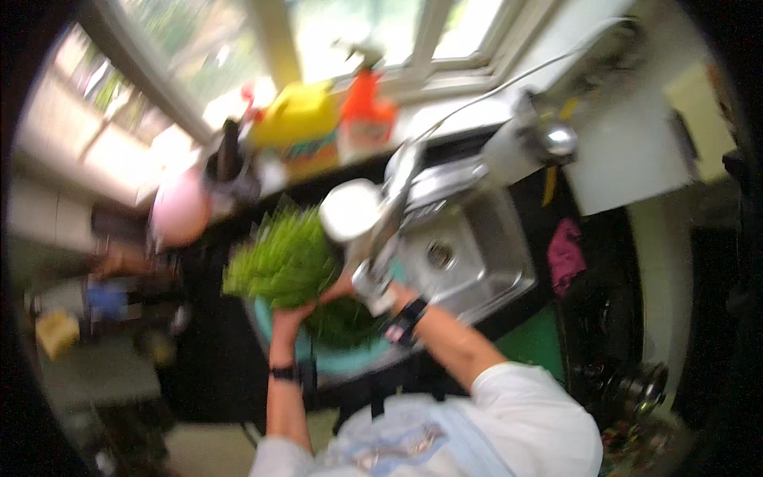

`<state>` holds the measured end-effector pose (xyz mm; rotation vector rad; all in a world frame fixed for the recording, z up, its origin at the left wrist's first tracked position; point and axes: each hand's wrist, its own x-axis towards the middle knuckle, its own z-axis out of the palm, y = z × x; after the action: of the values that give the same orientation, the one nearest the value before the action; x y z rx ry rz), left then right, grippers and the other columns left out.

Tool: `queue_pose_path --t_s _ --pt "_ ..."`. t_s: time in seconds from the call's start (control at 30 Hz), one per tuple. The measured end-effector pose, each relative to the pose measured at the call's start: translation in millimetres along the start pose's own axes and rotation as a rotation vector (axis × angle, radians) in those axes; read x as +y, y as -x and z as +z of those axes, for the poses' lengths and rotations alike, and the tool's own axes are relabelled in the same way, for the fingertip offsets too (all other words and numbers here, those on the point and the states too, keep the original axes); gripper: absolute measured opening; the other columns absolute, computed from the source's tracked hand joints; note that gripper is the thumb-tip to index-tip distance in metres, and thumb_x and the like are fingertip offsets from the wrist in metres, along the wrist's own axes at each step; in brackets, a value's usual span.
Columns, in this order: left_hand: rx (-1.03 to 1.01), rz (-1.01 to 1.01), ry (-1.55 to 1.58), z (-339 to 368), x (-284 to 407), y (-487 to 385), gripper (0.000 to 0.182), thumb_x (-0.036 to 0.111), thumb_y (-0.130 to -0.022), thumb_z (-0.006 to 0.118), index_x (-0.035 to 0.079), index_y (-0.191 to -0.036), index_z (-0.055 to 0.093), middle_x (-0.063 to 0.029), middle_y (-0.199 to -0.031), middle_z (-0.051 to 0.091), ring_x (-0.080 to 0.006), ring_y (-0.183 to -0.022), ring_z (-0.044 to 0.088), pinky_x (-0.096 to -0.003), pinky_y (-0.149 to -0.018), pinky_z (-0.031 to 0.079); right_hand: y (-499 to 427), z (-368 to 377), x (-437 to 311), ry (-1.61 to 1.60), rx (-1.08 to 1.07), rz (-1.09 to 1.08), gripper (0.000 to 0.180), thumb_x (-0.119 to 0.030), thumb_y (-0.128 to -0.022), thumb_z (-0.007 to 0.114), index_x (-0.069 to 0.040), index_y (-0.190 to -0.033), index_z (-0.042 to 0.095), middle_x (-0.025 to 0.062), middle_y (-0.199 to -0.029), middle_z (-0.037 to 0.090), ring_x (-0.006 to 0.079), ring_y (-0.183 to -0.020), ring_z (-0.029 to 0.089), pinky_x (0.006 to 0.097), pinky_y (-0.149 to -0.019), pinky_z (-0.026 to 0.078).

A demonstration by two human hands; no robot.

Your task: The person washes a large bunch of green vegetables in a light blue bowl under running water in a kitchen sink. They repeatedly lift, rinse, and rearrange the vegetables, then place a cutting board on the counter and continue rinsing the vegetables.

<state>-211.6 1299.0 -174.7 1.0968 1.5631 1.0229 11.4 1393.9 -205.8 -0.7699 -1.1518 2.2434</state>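
Observation:
A bunch of leafy greens (pixel 286 256) lies tilted to the left over a turquoise basin (pixel 351 361). My left hand (pixel 293 313) grips the lower end of the bunch. Blurred and partly behind the faucet head (pixel 369 279), my right hand (pixel 351 286) reaches to the same bunch; its fingers are too blurred to read. Darker greens (pixel 343 322) lie in the basin beneath both hands.
Right of the basin is a steel sink (pixel 465 256) with a drain. A white container (pixel 351 208) stands behind the faucet. Along the window sill are a yellow jug (pixel 301 119), an orange spray bottle (pixel 366 113) and a pink round object (pixel 179 208). A pink cloth (pixel 566 256) lies at the right.

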Motion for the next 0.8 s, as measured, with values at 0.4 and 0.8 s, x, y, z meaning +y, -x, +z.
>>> queue_pose_path --t_s 0.4,0.8 --pt "0.16 -0.296 0.283 22.3 -71.7 -44.2 0.054 0.005 -0.067 0.082 -0.004 -0.116 0.06 -0.0089 -0.115 0.065 -0.0199 -0.105 0.061 -0.0335 -0.092 0.049 -90.1 -26.5 53.3 0.788 0.234 0.044 0.078 -0.019 -0.06 0.09 0.004 -0.124 0.053 0.0138 -0.12 0.063 0.0234 -0.109 0.058 0.0341 -0.099 0.044" --pt "0.02 -0.132 0.029 0.1 -92.7 -37.1 0.1 0.019 -0.06 0.09 -0.007 -0.137 0.032 -0.0215 -0.139 0.045 -0.0306 -0.124 0.048 -0.0371 -0.106 0.039 -67.7 -38.1 30.6 1.096 0.041 -0.074 0.135 -0.042 -0.047 0.094 0.008 -0.146 0.018 0.0306 -0.14 0.041 0.0455 -0.131 0.038 0.0437 -0.111 0.033"
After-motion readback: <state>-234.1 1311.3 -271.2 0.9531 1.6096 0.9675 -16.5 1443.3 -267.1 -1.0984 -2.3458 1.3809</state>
